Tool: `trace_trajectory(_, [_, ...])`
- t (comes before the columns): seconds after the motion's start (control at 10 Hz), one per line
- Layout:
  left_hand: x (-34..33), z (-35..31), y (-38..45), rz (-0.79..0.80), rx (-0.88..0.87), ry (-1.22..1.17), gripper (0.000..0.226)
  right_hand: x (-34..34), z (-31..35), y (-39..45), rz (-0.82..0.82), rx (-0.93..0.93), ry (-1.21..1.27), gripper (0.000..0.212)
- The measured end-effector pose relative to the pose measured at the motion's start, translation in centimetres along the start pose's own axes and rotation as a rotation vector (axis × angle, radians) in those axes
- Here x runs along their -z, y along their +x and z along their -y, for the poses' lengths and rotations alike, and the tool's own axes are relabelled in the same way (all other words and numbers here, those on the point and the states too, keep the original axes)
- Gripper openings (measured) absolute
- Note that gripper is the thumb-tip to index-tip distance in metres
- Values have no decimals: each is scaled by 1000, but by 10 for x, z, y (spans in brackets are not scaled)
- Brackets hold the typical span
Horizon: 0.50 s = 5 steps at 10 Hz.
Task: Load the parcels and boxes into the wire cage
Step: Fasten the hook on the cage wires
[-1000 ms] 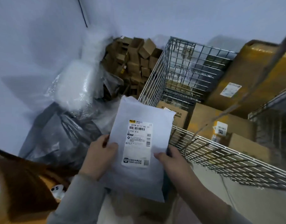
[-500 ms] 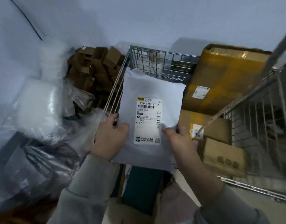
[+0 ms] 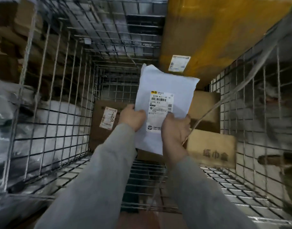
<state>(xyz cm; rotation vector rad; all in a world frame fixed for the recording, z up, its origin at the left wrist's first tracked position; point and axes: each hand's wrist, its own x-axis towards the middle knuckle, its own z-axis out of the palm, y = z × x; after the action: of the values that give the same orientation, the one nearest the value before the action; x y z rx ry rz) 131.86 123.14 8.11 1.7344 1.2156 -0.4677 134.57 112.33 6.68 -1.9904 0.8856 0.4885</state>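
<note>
Head view: both hands reach down into the cage (image 3: 62, 90). Left hand (image 3: 133, 117) and right hand (image 3: 175, 129) each pinch a lower edge of the white mailer (image 3: 165, 83), held above the boxes (image 3: 211, 146) just beyond the knuckles. It looks light, soft and slick, so gripping the edges suits it. Its label reads "K117"; the rest is too blurred.
</note>
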Motion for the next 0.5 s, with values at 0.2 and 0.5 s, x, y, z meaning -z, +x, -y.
trace_trajectory(0.2, [-78, 44, 63, 132, 153, 73, 34, -45, -68, 73, -77, -111, -240, 68])
trace_trajectory(0.5, [-166, 125, 121, 252, 209, 140, 34, -94, -135, 124, -20, -333, -453, 74])
